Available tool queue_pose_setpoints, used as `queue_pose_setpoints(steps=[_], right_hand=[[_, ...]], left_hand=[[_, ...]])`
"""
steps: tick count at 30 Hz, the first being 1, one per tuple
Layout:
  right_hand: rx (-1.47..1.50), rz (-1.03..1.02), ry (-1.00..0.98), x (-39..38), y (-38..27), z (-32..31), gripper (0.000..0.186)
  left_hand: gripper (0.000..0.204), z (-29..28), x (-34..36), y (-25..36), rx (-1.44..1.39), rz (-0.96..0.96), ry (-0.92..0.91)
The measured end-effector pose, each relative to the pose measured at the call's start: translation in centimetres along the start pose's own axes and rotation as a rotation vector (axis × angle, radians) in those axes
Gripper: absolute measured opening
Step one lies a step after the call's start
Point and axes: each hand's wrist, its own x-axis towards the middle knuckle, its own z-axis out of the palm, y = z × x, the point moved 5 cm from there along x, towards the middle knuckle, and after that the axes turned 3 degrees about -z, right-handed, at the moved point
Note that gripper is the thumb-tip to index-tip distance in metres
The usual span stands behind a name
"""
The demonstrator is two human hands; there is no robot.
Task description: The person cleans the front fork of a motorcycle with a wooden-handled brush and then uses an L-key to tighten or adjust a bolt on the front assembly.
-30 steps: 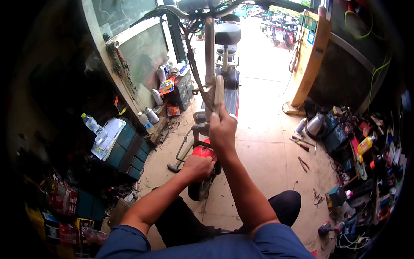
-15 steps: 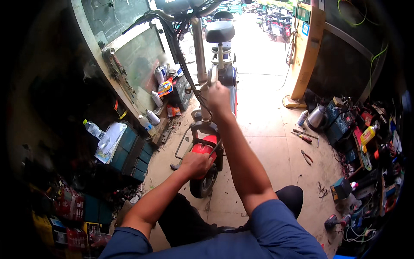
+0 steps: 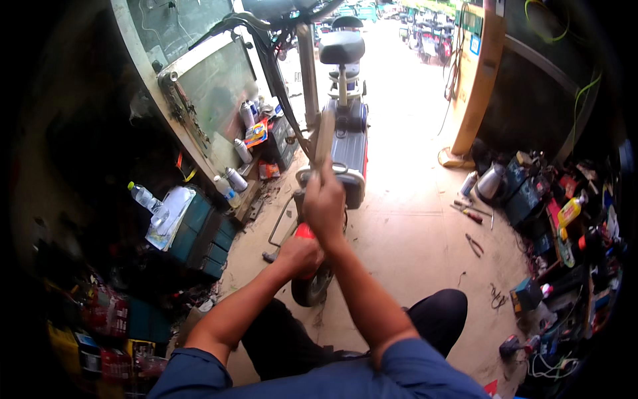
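An electric scooter stands in front of me, its steering column rising at the middle. My right hand is closed round a pale, long bar-shaped tool, blurred, its upper end pointing up and away beside the column. Just below, my left hand is closed in a fist at the red front fender, above the front wheel. What its fingers grip is hidden. The two hands are close together, the right one higher.
Pliers and screwdrivers lie on the floor at right, near a metal kettle. Parts and bottles crowd the right wall. On the left, a plastic bottle and papers rest on dark boxes; spray cans stand behind.
My right hand has come down and toward me with the bar-shaped tool, from beside the column to just above my left hand. My left hand has stayed nearly in place.
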Motion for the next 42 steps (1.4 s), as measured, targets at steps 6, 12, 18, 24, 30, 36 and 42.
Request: queue_pose_setpoints(steps=[6,12,18,24,30,36,42], right_hand=[[0.178,0.288,-0.262,4.7,3.0,-0.5,0.059],[0.081,0.282,-0.218,9.6,4.9,-0.5,0.054],[0.190,0.248,-0.173,2.4,2.9,-1.2,0.057],[0.657,0.691,-0.666,14.2,6.1,-3.3,0.039],[0.682,0.698,-0.494,8.7,3.2,-4.1,0.036],[0.041,0.208,-0.287,4.8,1.8,-2.8,0.046],[-0.200,0.017,-0.256,2.2,-1.0,-2.0,0.060]], left_hand=[[0.039,-2.2,-0.2,1.2,0.037,-0.084,-0.055],[0.037,-2.8,0.9,2.5,0.036,-0.047,0.011],[0.037,-1.6,-0.5,1.0,0.068,-0.105,-0.036],[0.036,-2.1,0.8,1.9,0.039,-0.041,0.034],[0.036,-1.8,-0.1,1.0,0.036,-0.087,0.004],[0.034,-1.6,0.1,0.8,0.039,-0.111,-0.069],[0.038,-3.3,0.2,2.3,0.039,-0.102,-0.072]])
